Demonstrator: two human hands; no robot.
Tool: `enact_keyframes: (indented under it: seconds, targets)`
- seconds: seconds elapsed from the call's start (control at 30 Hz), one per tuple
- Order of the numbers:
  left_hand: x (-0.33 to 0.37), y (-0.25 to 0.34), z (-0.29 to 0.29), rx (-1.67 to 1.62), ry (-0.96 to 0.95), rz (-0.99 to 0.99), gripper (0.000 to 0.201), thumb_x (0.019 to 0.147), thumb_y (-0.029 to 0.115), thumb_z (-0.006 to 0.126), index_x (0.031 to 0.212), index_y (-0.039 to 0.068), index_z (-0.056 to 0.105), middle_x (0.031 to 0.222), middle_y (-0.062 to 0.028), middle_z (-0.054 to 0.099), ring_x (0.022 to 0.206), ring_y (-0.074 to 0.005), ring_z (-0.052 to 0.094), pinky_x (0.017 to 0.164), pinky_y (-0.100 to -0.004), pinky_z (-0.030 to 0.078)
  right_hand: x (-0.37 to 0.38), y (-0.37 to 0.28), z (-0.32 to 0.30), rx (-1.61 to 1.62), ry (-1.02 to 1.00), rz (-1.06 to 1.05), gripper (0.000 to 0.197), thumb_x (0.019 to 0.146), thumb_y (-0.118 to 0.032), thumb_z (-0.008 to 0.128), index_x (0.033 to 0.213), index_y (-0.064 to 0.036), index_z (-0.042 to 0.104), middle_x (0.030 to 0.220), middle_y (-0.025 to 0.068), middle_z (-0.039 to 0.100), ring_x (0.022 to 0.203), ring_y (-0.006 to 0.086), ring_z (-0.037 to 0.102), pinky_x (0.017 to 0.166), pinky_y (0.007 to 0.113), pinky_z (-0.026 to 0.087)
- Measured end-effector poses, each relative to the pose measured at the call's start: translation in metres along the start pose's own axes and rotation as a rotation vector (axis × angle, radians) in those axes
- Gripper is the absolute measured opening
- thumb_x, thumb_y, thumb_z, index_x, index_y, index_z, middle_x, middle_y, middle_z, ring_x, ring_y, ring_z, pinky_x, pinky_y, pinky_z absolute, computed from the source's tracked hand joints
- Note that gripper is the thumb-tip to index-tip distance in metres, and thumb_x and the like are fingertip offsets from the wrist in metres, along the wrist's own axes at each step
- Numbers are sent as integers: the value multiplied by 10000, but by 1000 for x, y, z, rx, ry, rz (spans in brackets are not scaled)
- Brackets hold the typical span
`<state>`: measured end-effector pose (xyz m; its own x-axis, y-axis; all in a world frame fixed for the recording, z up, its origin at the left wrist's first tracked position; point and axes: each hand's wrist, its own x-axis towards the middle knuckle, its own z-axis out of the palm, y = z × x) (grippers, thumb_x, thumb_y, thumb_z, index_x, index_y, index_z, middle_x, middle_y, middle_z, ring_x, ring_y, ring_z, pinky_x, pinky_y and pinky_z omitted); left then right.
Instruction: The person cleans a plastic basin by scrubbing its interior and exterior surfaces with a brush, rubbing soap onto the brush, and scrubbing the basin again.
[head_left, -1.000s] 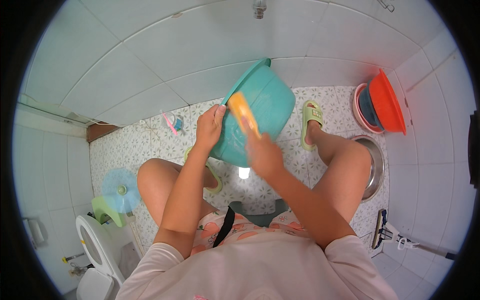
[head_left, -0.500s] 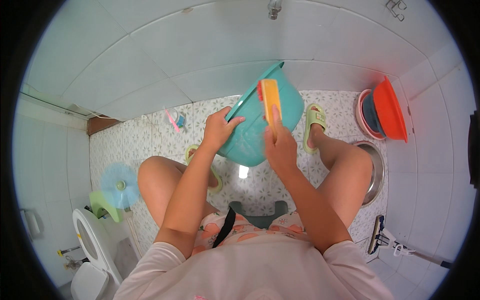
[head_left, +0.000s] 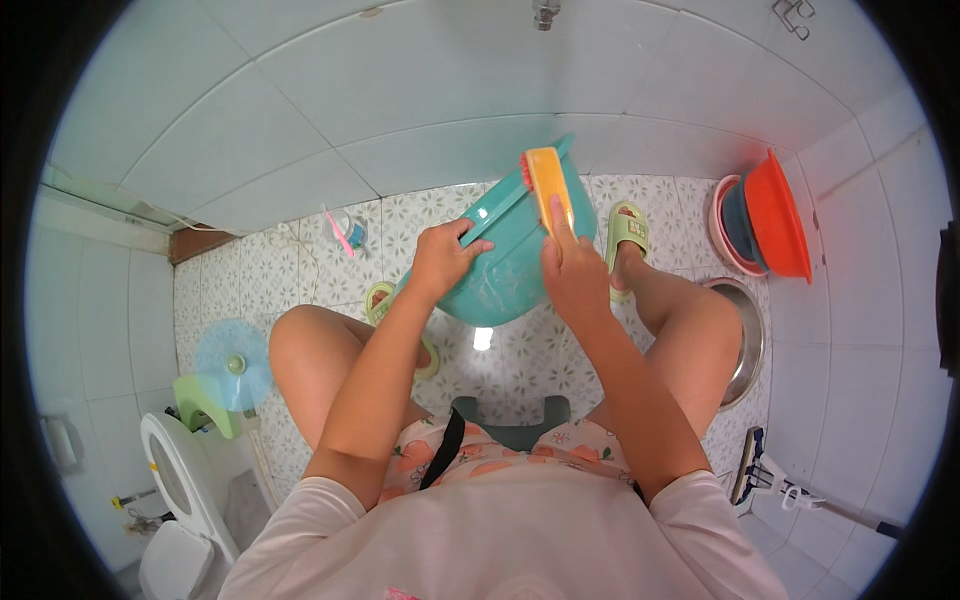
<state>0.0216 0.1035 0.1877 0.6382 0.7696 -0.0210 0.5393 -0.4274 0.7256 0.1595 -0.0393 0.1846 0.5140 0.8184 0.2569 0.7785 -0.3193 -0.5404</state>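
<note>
A teal plastic basin is tilted on its side between my feet, its outer wall turned toward me and streaked with whitish suds. My left hand grips the basin's rim, thumb on the outer wall. In my right hand is a yellow scrub brush with red bristles, held by its handle. The bristles face left, close to the basin's upper rim; whether they touch it I cannot tell.
At the right wall lean stacked basins, the outermost an orange basin. Beside my right knee lies a metal basin; a mop is behind it. Left stand a cup with a pink brush, a blue fan and a toilet.
The basin has turned slightly, showing more of its rim. The brush has shifted a little to the right with my right hand, its head tilting left.
</note>
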Motion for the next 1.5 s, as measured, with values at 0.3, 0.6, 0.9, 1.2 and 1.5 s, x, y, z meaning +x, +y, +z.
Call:
enact_keyframes:
  seconds: [0.3,0.6,0.9,1.2,1.5]
  targets:
    - [0,-2,-4,29,127,85,253,797,258,686,839,13,638,671,-158,612,608,-306,579,605,-380,463,-13,-14,-14,356,50,34,551,868,-177,532,1399,-201,389,804,192,566,659,361,582,626,438,488]
    - [4,-1,-14,-421,121,-50,386,906,361,577,863,-19,634,649,-46,575,611,-106,497,588,-291,430,26,-54,-24,153,-164,107,547,881,-204,504,1398,-111,350,930,248,543,745,405,592,668,471,488]
    - [15,-25,-14,-566,162,-118,538,984,445,388,818,-21,601,651,-3,502,626,-113,434,594,-281,398,-35,-104,2,-27,-539,-23,662,839,-131,526,1428,-23,245,944,264,488,608,366,610,563,413,522]
    - [15,-25,-2,-689,204,-82,492,994,394,382,904,-42,593,782,-59,601,761,-125,533,725,-278,446,-15,-94,13,-169,-294,-18,578,888,-227,526,1406,-72,321,877,213,502,599,353,599,531,426,510]
    - [16,-21,0,-569,185,-151,439,978,355,420,927,-41,601,779,-96,614,745,-185,585,697,-326,454,-21,-72,9,-207,-136,-54,630,861,-209,546,1433,-164,288,871,203,503,488,324,564,434,420,480]
